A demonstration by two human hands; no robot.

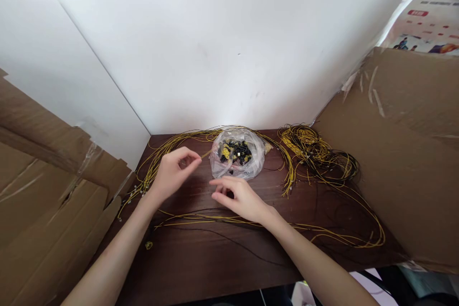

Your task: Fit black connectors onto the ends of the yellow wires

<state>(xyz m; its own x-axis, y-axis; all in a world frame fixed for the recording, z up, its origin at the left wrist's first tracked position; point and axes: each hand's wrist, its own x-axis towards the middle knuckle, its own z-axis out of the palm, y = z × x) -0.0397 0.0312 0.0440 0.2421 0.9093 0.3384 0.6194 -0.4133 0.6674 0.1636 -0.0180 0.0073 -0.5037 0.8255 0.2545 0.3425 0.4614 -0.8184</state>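
In the head view my left hand [176, 172] hovers left of a clear plastic bag [255, 165], thumb and forefinger pinched together. A short yellowish strip [206, 154] shows between those fingertips and the bag; whether they hold it I cannot tell. Just in front of the bag is my right hand [239, 197], its thumb and forefinger slightly apart with nothing visible between them. The open bag contains small black parts [244, 153] and yellow parts [226, 153]. Beneath my right wrist, a bundle of yellow and black wires [215, 218] stretches across the brown table [193, 267].
More yellow and black wires [163, 153] curve along the back left. A tangled wire heap [304, 141] lies at the back right. A small yellow piece [148, 245] rests front left. Cardboard [401, 153] stands on the right, more cardboard [46, 201] on the left, a white wall [215, 57] behind.
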